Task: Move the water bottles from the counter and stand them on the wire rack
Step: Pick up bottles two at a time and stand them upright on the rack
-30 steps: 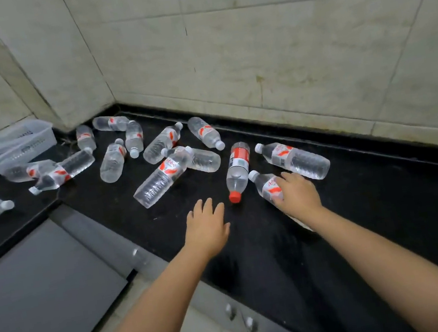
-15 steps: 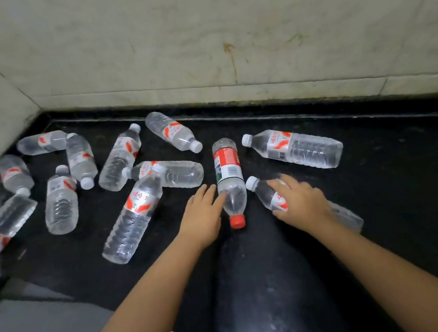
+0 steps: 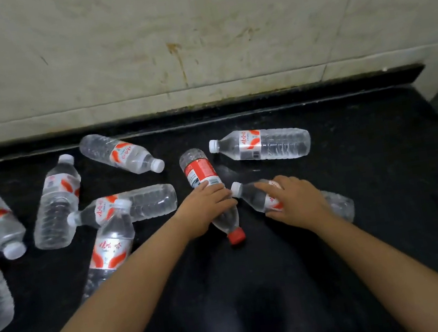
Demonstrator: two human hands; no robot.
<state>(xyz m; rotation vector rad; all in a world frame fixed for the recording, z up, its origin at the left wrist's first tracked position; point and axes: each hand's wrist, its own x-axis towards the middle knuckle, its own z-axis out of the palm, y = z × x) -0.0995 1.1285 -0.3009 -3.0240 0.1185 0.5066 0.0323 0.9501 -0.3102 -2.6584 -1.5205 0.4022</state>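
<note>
Here, two bare forearms reach in from the near edge across the black counter [image 3: 383, 169]. The left hand [image 3: 204, 206] lies over the middle of a red-capped bottle [image 3: 202, 174], fingers curled across its body below the red label; that bottle lies flat with its cap toward 6 o'clock and its base toward 12. Just beside it, at 3 o'clock from the left hand, the right hand [image 3: 295, 200] wraps a white-capped bottle [image 3: 253, 196], whose neck points to 10 o'clock and almost meets the left fingertips, while its base pokes out past the wrist toward 4 o'clock. Both bottles appear to rest on the counter. Farther off, at 1 o'clock, another bottle [image 3: 263, 145] lies sideways near the wall [image 3: 193, 41]. From 9 to 11 o'clock of the left hand, a loose cluster of bottles [image 3: 55, 201] lies on its sides, some overlapping.
</note>
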